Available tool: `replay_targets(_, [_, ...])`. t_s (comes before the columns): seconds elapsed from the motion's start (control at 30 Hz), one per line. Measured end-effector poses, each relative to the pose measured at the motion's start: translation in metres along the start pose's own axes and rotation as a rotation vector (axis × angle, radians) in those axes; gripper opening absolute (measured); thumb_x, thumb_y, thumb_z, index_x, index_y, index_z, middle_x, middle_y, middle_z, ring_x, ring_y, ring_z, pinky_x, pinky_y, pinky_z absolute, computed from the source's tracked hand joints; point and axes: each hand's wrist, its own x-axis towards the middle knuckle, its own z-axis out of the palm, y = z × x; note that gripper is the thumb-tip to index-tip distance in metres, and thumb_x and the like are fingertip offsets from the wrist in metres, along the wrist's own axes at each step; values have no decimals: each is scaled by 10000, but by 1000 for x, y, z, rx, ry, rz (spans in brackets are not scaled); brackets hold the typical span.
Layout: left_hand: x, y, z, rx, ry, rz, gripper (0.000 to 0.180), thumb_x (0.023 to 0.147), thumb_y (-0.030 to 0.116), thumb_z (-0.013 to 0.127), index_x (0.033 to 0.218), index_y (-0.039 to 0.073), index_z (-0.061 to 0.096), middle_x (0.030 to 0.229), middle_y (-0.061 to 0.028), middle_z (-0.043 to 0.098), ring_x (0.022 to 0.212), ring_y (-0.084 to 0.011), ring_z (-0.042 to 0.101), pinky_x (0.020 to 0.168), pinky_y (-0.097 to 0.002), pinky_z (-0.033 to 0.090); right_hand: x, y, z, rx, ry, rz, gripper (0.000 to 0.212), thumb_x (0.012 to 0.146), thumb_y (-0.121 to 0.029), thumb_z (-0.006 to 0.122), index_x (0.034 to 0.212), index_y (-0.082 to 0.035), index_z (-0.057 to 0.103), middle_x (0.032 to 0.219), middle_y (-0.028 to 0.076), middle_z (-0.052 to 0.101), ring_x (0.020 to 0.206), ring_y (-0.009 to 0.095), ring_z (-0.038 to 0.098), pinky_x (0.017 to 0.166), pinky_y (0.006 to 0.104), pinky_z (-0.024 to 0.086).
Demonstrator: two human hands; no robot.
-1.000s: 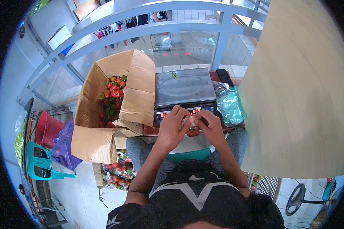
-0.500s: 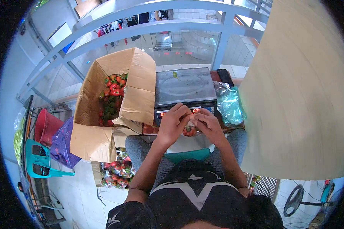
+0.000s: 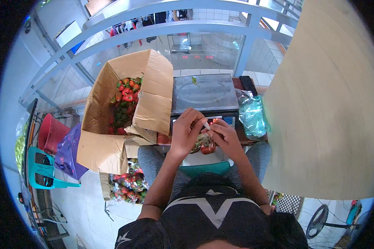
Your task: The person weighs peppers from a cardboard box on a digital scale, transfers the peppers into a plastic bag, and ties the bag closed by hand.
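Between my hands, in front of the scale, hangs a small clear plastic bag of red and green peppers (image 3: pixel 207 147). My left hand (image 3: pixel 184 132) pinches the twisted top of the bag from the left, its fingers closed. From the right, my right hand (image 3: pixel 225 136) is closed on the same bag neck just below. A whitish twist of plastic shows between the fingertips. Just beyond my hands lies a flat digital scale (image 3: pixel 203 92) with a lit red display, partly hidden by my fingers. A small green leaf scrap (image 3: pixel 194 80) rests on its plate.
An open cardboard box (image 3: pixel 153 97) of loose red and green peppers stands left of the scale. Clear and greenish plastic bags (image 3: pixel 252 116) and a black phone (image 3: pixel 248 84) lie right. Bagged peppers (image 3: pixel 129 186) sit low left. A large beige curved panel (image 3: pixel 320 116) rises at right.
The bag of peppers hangs more in view below my hands, showing green ones too. My fingers have shifted on its twisted neck. The view has moved slightly.
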Motion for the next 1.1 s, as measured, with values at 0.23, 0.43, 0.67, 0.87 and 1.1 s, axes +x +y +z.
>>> replay_targets(0.23, [-11, -4, 7, -228, -156, -155, 105, 801, 89, 596, 864, 21, 547, 779, -46, 535, 736, -135, 519, 668, -270, 421, -8, 12, 4, -78, 30, -42, 153, 794, -115, 604, 864, 15, 564, 803, 98, 516, 709, 229, 516, 649, 304, 422])
replay_targets(0.43, [-24, -18, 13, -411, -208, -196, 444, 780, 159, 649, 1164, 43, 458, 1052, -73, 530, 957, -162, 521, 811, -294, 430, -8, 10, -1, -98, 89, 15, 175, 786, -133, 621, 865, 13, 567, 746, 100, 514, 665, 224, 528, 612, 297, 419])
replay_targets(0.67, [-47, -33, 22, -210, -345, -221, 369, 765, 191, 643, 1062, 7, 523, 954, -125, 578, 898, -231, 580, 772, -323, 444, -12, 0, 3, 25, 50, 200, 173, 777, -142, 630, 841, 5, 565, 731, 99, 513, 627, 222, 546, 578, 308, 432])
replay_targets(0.87, [-50, -32, 30, -138, -351, -199, 213, 826, 151, 572, 944, -26, 559, 905, -136, 605, 838, -185, 575, 744, -329, 448, -11, -5, 2, -216, 106, 34, 165, 739, -131, 643, 769, -5, 541, 702, 92, 478, 659, 256, 533, 591, 324, 430])
replay_targets(1.1, [-49, -27, 31, -138, -454, -267, 187, 812, 115, 552, 925, -34, 561, 882, -144, 600, 788, -225, 592, 706, -344, 453, -15, -5, 0, -179, 138, 83, 154, 737, -123, 642, 745, -2, 547, 711, 93, 491, 647, 253, 525, 578, 330, 424])
